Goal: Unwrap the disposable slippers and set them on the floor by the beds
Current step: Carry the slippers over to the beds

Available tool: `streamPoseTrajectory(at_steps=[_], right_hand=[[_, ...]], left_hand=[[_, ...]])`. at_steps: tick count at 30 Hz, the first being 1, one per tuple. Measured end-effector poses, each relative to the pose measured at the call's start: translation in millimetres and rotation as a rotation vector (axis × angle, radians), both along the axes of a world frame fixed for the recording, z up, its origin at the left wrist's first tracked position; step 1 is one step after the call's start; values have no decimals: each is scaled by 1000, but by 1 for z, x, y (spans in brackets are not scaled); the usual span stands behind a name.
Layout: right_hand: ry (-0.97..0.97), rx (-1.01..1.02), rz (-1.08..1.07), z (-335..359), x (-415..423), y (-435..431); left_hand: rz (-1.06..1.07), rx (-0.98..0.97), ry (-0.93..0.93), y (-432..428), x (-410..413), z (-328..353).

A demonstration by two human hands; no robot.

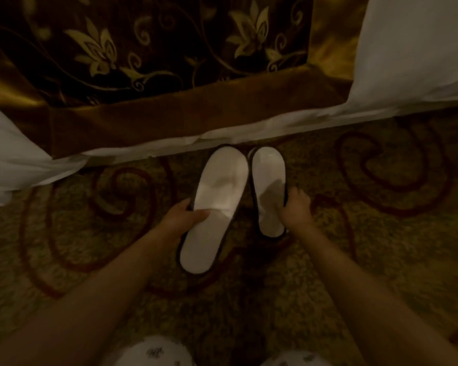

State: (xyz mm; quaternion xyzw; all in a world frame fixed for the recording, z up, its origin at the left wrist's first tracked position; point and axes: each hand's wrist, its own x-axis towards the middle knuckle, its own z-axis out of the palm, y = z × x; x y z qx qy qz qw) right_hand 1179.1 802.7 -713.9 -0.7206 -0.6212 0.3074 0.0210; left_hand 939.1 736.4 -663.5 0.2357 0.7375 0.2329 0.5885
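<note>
Currently: your left hand [181,216] grips the left slipper [214,207]; your right hand [295,207] grips the right slipper [269,178]. Both sit side by side on carpet [381,233] beside the bed [169,114].

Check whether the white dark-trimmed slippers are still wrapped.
Unwrapped: no packaging shows on the left white dark-trimmed slipper or the right one, each gripped by a hand.
</note>
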Motion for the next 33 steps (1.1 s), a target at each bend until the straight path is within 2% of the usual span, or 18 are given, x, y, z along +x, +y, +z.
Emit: streamPoseTrajectory(at_steps=[4, 7, 9, 12, 14, 17, 23, 28, 33], right_hand=[[204, 145, 153, 103, -20, -19], [143, 359, 304, 197, -34, -29], [106, 446, 504, 261, -41, -34], [23, 374, 852, 354, -57, -41], [-52, 326, 953, 410, -73, -44], [-112, 282, 955, 490, -101, -46], [-15, 306, 1052, 616, -178, -30], [36, 394, 1081, 668, -272, -28], [19, 356, 1098, 683, -378, -45]], left_hand=[[-171, 53, 193, -5, 9, 76], [-422, 108, 378, -10, 7, 152], [-514, 167, 459, -16, 5, 205], [-582, 216, 587, -25, 2, 294], [-620, 247, 651, -30, -5, 356], [-653, 302, 755, -40, -27, 448], [-455, 377, 799, -63, -95, 579], [-410, 347, 872, -72, -183, 636], [-432, 264, 916, -90, -285, 647]])
